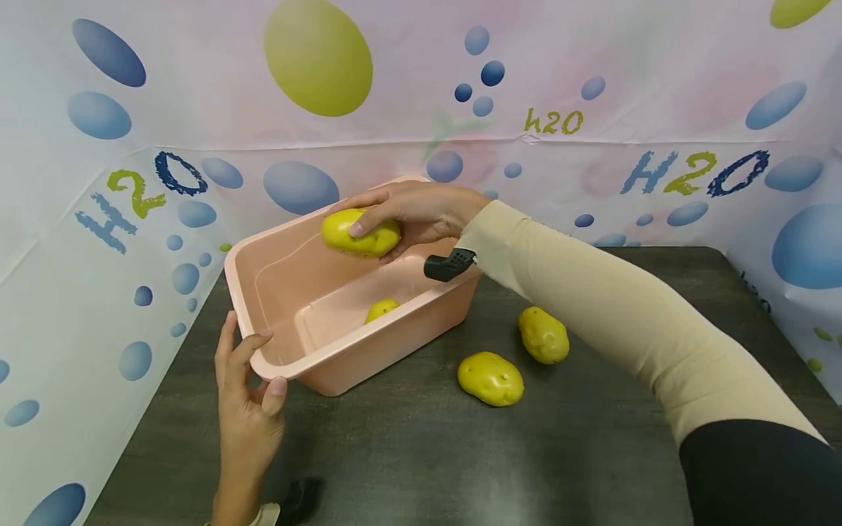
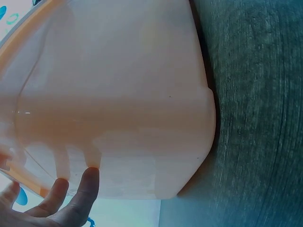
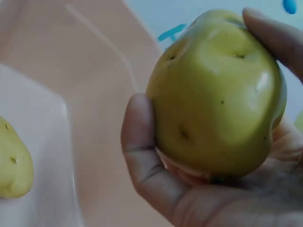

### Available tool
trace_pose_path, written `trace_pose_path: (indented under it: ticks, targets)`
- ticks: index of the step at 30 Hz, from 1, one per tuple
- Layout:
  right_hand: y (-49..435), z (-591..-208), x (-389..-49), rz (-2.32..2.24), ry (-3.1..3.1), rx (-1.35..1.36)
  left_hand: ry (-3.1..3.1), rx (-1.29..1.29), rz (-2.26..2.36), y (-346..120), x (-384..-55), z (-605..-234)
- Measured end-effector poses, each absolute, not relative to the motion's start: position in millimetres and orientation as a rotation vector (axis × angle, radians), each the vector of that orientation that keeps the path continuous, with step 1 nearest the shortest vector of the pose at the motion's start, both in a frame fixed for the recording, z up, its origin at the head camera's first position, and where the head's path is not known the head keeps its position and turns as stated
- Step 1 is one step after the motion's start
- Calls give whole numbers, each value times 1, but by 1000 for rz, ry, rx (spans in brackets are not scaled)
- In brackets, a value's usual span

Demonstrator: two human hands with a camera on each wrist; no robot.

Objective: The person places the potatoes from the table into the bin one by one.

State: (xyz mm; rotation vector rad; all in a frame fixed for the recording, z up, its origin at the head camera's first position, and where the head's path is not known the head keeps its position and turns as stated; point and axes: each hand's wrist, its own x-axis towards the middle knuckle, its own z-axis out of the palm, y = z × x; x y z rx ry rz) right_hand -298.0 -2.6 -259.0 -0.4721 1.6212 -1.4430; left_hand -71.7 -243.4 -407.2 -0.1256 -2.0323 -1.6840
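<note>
My right hand (image 1: 427,208) holds a yellow potato (image 1: 360,235) between thumb and fingers, raised over the inside of a pink plastic bin (image 1: 395,340). The right wrist view shows this potato (image 3: 215,99) up close, smooth and shiny with small dimples. At the bin's near left corner, my left hand (image 1: 246,409) grips the rim, one finger over the edge and the thumb outside. In the left wrist view, fingertips (image 2: 90,177) touch the bin's wall (image 2: 118,94). Another potato (image 1: 381,309) lies on the bin's floor, partly hidden by the near wall.
Two more yellow potatoes lie on the dark wood-grain table (image 1: 395,453): one potato (image 1: 490,378) in front of the bin, the other potato (image 1: 543,335) farther right, near the right forearm. A patterned white sheet (image 1: 592,183) rises behind the table and along its sides.
</note>
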Motion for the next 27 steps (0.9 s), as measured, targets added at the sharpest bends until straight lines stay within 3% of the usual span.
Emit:
trace_pose_path:
  ticks: [15, 27]
  targets:
    - [-71, -285, -313, -1304, 1555, -601, -2060, -104, -1643, -242, -73, -408]
    - [-85, -298, -304, -1146, 1584, -620, -2040, -111, -1654, -244, -74, -411]
